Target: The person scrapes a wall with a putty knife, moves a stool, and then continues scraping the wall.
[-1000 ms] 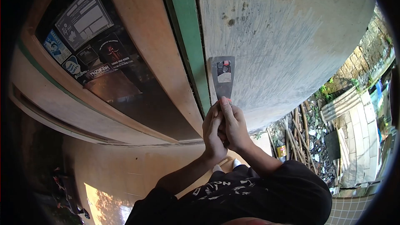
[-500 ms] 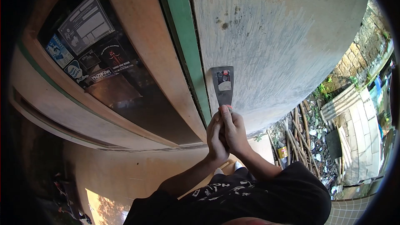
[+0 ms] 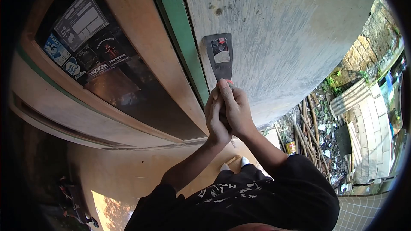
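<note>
Two hands clasp a grey, flat-bladed metal scraper [image 3: 220, 66] before a pale, streaked wall [image 3: 274, 47], its corner near a green-painted wooden strip [image 3: 176, 34].
The bare left hand [image 3: 216, 117] and bare right hand [image 3: 238, 107] are folded together around the scraper's handle, which they mostly hide; the blade points up and away from the person, its wide end over the streaked patch beside the strip. Whether its edge touches the wall cannot be told. With the blade's left corner so close, a sideways slip could gouge the green paint or catch in the dark seam alongside. Uneven pressure could dig one corner into the surface, and a snag at the dark, blotchy spots [image 3: 218, 11] higher up could jolt the clasped hands forward.
</note>
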Tool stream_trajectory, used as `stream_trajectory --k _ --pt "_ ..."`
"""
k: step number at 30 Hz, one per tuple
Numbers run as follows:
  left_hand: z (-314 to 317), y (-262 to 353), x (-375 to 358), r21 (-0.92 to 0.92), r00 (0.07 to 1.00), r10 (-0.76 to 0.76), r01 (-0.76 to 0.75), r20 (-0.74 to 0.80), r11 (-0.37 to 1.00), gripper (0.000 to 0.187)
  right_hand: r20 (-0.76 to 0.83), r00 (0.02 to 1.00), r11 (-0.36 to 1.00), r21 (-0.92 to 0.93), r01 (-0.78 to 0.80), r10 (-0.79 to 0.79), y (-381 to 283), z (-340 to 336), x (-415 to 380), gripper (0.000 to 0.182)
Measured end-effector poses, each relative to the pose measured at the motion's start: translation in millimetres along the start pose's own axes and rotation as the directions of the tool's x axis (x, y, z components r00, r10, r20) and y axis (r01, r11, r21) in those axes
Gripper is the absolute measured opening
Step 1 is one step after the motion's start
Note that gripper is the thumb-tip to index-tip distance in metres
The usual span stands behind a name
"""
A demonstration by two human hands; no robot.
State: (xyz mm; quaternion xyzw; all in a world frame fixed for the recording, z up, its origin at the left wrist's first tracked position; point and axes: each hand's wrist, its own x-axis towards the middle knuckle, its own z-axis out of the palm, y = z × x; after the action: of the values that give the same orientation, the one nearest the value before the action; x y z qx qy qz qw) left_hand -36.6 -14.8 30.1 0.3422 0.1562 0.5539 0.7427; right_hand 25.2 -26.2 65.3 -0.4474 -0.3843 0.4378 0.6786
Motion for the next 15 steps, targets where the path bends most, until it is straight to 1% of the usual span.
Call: stream_trajectory --k 2,3,4,5,6,7,8,9,10,11,12,14,15 --pt "3.0 4.5 1.3 0.088 1.000 -0.003 0.001 0.018 0.996 0.042 0.025 1.000 1.000 -0.012 0.005 -0.004 -3.8 -0.5 -0.9 0.042" --pt "-1.0 1.5 1.0 0.137 0.999 -0.008 0.003 0.037 0.991 0.041 0.031 0.999 1.000 -0.013 0.010 -0.009 -0.5 -2.1 -1.5 0.042" --pt "-6.6 -1.9 -1.7 0.135 0.999 -0.003 -0.003 0.040 0.991 0.041 -0.027 0.999 0.995 -0.092 0.044 -0.047 10.2 -6.4 -3.4 0.044" --pt "-14.0 -5.6 -5.5 0.211 0.996 -0.057 0.042 0.067 0.977 0.040 -0.085 0.992 0.982 -0.174 0.077 -0.093 23.1 -12.3 -5.2 0.047" --pt "-24.3 -10.5 -8.9 0.290 0.989 -0.114 0.083 0.095 0.954 0.040 -0.102 0.986 0.965 -0.241 0.105 -0.132 41.0 -20.1 -8.8 0.047" --pt "-45.2 -19.8 -14.1 0.414 0.976 -0.199 0.146 0.087 0.899 0.041 -0.055 0.996 0.948 -0.315 0.050 -0.071 44.9 -28.3 -18.5 0.046" --pt "-54.0 -17.1 -22.1 0.535 0.948 -0.311 0.228 0.068 0.813 0.041 -0.017 1.000 0.922 -0.388 0.001 -0.008 48.1 -40.0 -28.8 0.045" --pt "-73.1 -24.8 -23.1 0.641 0.924 -0.338 0.150 0.181 0.753 0.041 0.019 0.999 0.884 -0.467 -0.026 0.040 59.9 -56.2 -36.2 0.046" --pt "-77.9 -22.2 -30.4 0.695 0.888 -0.452 0.272 0.086 0.666 0.038 0.051 0.995 0.837 -0.545 -0.049 0.091 71.4 -75.0 -42.0 0.048" --pt "-80.6 -17.0 -35.1 0.783 0.865 -0.501 0.299 0.018 0.545 0.032 0.036 0.988 0.790 -0.605 -0.099 0.152 74.2 -92.8 -47.7 0.050" --pt "-81.9 -10.4 -39.5 0.833 0.869 -0.496 0.276 -0.002 0.480 0.028 0.017 0.977 0.737 -0.659 -0.150 0.214 76.8 -110.1 -54.6 0.053" --pt "-97.2 -5.6 -41.0 0.855 0.887 -0.459 0.199 0.051 0.480 0.026 -0.049 0.984 0.742 -0.650 -0.161 0.171 86.1 -144.2 -67.3 0.058" --pt "-97.9 0.3 -36.0 0.857 0.890 -0.451 0.186 0.060 0.480 0.026 -0.045 0.987 0.745 -0.650 -0.148 0.157 82.1 -156.4 -72.8 0.058"
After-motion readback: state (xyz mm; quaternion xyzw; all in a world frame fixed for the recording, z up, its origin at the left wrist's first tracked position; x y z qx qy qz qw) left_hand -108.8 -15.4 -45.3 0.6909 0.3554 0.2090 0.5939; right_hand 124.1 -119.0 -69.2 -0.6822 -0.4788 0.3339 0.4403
